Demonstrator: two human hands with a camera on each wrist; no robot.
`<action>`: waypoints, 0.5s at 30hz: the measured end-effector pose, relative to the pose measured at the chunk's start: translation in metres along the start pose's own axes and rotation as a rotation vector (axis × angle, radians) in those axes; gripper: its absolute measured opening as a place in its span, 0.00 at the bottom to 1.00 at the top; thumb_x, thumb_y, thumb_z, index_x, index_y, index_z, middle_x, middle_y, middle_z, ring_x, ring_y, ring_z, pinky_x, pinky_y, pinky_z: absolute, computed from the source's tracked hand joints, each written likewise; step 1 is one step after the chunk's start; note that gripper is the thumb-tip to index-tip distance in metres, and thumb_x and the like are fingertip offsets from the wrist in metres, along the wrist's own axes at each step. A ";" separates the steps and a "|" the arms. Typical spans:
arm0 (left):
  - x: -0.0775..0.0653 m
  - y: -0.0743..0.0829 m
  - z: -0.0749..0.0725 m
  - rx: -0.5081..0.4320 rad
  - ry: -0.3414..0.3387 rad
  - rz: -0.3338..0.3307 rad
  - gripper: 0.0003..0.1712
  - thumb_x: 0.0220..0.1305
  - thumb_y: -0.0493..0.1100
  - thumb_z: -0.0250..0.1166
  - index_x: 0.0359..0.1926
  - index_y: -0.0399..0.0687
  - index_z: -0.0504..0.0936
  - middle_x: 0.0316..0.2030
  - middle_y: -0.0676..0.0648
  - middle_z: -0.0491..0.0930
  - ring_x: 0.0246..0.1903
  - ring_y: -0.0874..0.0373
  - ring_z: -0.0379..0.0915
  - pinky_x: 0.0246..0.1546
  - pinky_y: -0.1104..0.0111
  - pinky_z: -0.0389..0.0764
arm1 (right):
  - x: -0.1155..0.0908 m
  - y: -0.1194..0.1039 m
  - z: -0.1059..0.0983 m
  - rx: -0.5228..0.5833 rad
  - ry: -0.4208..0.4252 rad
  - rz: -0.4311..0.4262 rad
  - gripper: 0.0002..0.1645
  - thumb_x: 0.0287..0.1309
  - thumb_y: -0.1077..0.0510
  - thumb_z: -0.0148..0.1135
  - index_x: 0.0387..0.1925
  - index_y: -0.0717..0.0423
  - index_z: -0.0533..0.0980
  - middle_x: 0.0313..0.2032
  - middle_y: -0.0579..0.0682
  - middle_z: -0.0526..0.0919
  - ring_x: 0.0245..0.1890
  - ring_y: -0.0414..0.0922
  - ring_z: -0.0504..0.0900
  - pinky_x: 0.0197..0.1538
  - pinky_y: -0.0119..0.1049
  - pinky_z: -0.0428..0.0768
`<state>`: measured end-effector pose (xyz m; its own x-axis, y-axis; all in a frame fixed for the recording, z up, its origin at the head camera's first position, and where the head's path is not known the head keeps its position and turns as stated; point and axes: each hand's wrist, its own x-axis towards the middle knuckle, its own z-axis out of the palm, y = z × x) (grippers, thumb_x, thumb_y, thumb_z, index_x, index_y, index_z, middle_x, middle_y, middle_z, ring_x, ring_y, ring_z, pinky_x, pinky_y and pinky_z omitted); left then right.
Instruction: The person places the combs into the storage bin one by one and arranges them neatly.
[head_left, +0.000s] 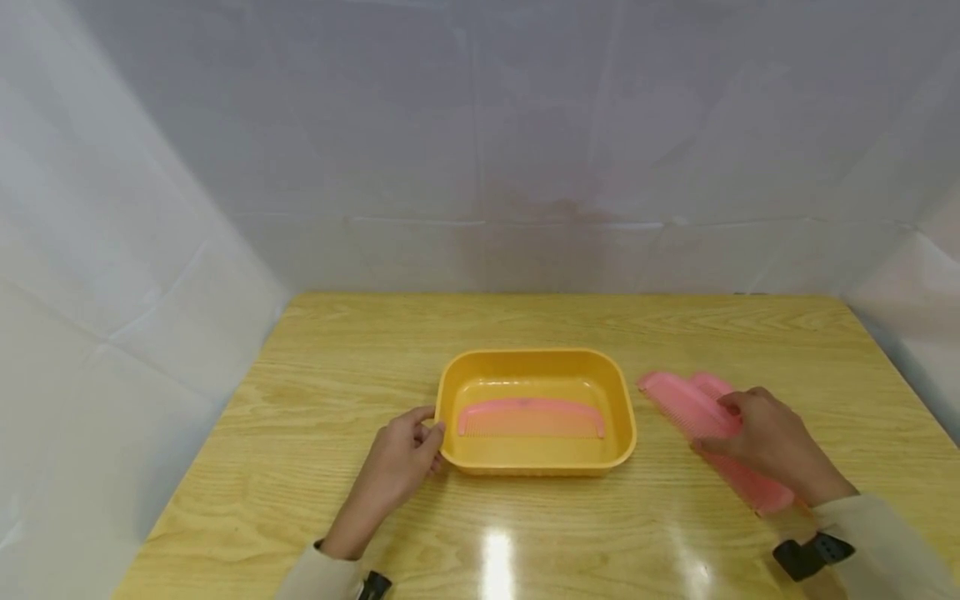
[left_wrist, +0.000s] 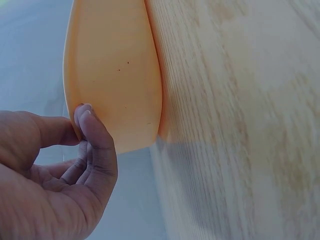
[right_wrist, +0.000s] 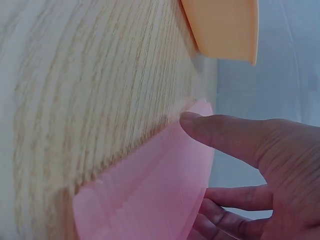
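Note:
A yellow plastic tub [head_left: 532, 469] stands in the middle of the table, with a pink comb [head_left: 528, 410] lying inside it, teeth toward me. My left hand [head_left: 401, 454] pinches the tub's left rim between thumb and fingers; the left wrist view shows this grip on the tub wall [left_wrist: 115, 60]. To the right of the tub, my right hand [head_left: 772, 442] grips a pink comb [head_left: 686, 402] between thumb and fingers, the comb slanting across the table. Another pink comb [head_left: 711, 384] lies partly hidden behind it. In the right wrist view, pink comb teeth [right_wrist: 160, 185] are close to the tabletop.
The wooden table [head_left: 337, 350] reaches back to a pale sheet [head_left: 450, 150] hung behind it. More sheeting [head_left: 97, 333] hangs along the left side. Both wrists carry black straps [head_left: 813, 554].

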<state>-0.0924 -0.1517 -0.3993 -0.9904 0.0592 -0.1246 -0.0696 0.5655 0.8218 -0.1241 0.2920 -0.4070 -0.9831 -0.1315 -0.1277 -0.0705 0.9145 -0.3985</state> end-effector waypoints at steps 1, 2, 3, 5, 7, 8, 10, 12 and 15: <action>0.000 0.000 0.000 0.001 0.001 0.001 0.23 0.76 0.38 0.57 0.66 0.30 0.73 0.26 0.48 0.80 0.24 0.56 0.79 0.24 0.66 0.82 | 0.000 0.000 0.001 0.000 0.010 -0.007 0.51 0.45 0.42 0.80 0.53 0.82 0.73 0.44 0.71 0.76 0.40 0.60 0.79 0.42 0.58 0.79; 0.000 0.000 0.000 0.001 0.002 0.001 0.23 0.76 0.38 0.57 0.66 0.30 0.73 0.26 0.48 0.80 0.24 0.56 0.79 0.24 0.67 0.82 | -0.001 0.000 0.001 -0.003 0.019 -0.013 0.50 0.45 0.42 0.81 0.52 0.82 0.73 0.43 0.71 0.76 0.39 0.60 0.79 0.41 0.57 0.79; 0.000 0.000 0.000 0.001 0.002 0.001 0.23 0.76 0.38 0.57 0.66 0.30 0.73 0.26 0.48 0.80 0.24 0.56 0.79 0.24 0.67 0.82 | -0.001 -0.001 0.001 -0.002 0.022 -0.015 0.50 0.45 0.43 0.81 0.52 0.82 0.73 0.43 0.70 0.76 0.39 0.59 0.79 0.41 0.57 0.79; 0.000 0.000 0.000 0.000 0.002 -0.001 0.23 0.76 0.38 0.57 0.66 0.30 0.73 0.26 0.48 0.80 0.24 0.56 0.79 0.23 0.68 0.81 | -0.001 -0.001 0.001 0.000 0.028 -0.019 0.49 0.45 0.44 0.81 0.51 0.82 0.74 0.42 0.70 0.76 0.38 0.59 0.79 0.41 0.57 0.79; 0.000 0.000 0.000 -0.002 0.003 -0.003 0.23 0.76 0.38 0.57 0.66 0.30 0.73 0.26 0.48 0.80 0.25 0.56 0.79 0.24 0.67 0.82 | 0.000 -0.001 0.001 -0.001 0.025 -0.019 0.48 0.45 0.44 0.80 0.50 0.82 0.74 0.41 0.70 0.77 0.38 0.58 0.78 0.40 0.56 0.79; 0.000 0.000 0.000 -0.003 0.003 -0.003 0.23 0.76 0.38 0.57 0.66 0.30 0.73 0.26 0.48 0.80 0.25 0.56 0.79 0.24 0.66 0.82 | 0.000 -0.001 0.001 0.000 0.019 -0.015 0.47 0.45 0.44 0.80 0.50 0.82 0.74 0.41 0.69 0.77 0.37 0.57 0.78 0.40 0.56 0.79; 0.000 0.000 0.000 -0.002 0.002 -0.005 0.23 0.76 0.38 0.57 0.66 0.30 0.73 0.26 0.48 0.80 0.25 0.56 0.79 0.24 0.66 0.82 | 0.001 -0.001 0.001 0.004 0.010 -0.010 0.47 0.46 0.45 0.80 0.50 0.82 0.74 0.41 0.69 0.78 0.37 0.57 0.79 0.40 0.56 0.80; 0.000 0.000 0.000 -0.001 0.001 -0.006 0.23 0.76 0.38 0.58 0.66 0.30 0.73 0.27 0.48 0.80 0.24 0.57 0.79 0.24 0.66 0.83 | 0.002 -0.001 0.001 0.006 0.000 -0.010 0.47 0.46 0.45 0.80 0.50 0.82 0.74 0.41 0.69 0.79 0.38 0.58 0.79 0.41 0.57 0.80; 0.001 0.000 0.001 -0.001 0.000 -0.004 0.23 0.76 0.38 0.58 0.66 0.30 0.73 0.27 0.48 0.80 0.24 0.57 0.79 0.24 0.66 0.82 | 0.002 -0.001 0.000 0.013 -0.006 -0.008 0.46 0.46 0.45 0.79 0.50 0.82 0.74 0.41 0.70 0.79 0.39 0.59 0.80 0.41 0.57 0.80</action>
<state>-0.0929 -0.1515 -0.4001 -0.9902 0.0569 -0.1278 -0.0736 0.5651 0.8217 -0.1261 0.2906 -0.4072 -0.9814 -0.1411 -0.1303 -0.0760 0.9084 -0.4111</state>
